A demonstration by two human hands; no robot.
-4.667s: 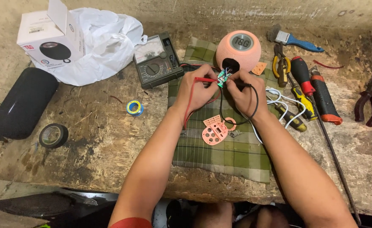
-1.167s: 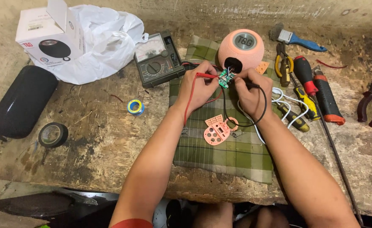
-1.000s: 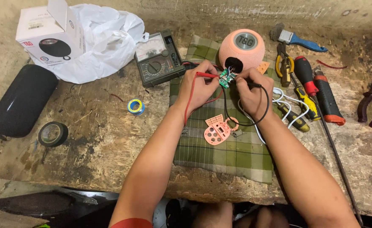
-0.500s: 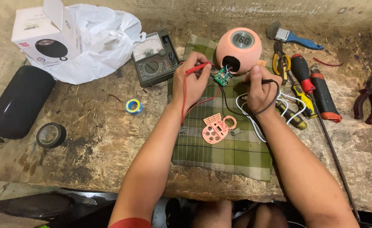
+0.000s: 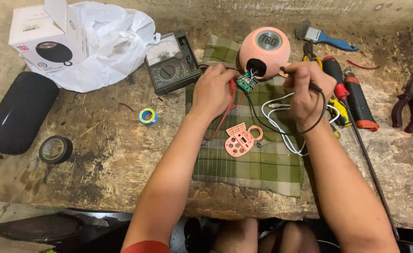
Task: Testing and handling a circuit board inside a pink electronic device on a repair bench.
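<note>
At the far left a white cardboard box (image 5: pixel 47 40) stands with its flap up; what it holds cannot be told. A crumpled white plastic bag (image 5: pixel 115 42) lies just beside it. Near the left edge lie a long black speaker (image 5: pixel 17 115) and a roll of black tape (image 5: pixel 55 149), with bare wood around them out to the near table (image 5: pixel 99 178) edge. A small blue-and-yellow spool (image 5: pixel 148 116) sits right of that, well apart. Farther back is a dark multimeter (image 5: pixel 171 63), touching the green checked cloth (image 5: pixel 248 173).

On the cloth, the left hand (image 5: pixel 214 91) is closed on a red probe (image 5: pixel 233 86), its tip at a small green circuit board (image 5: pixel 247 82) hanging by wires from the hole of a round pink speaker (image 5: pixel 265 51). A pink plastic cover (image 5: pixel 238 142) lies nearer. The right hand (image 5: pixel 307 89) pinches a black probe (image 5: pixel 312 85), lifted right of the board. A white cable (image 5: pixel 286 126) coils below it.

Screwdrivers (image 5: pixel 354 100), a brush (image 5: pixel 330 40) and pliers (image 5: pixel 405 105) crowd the right side.
</note>
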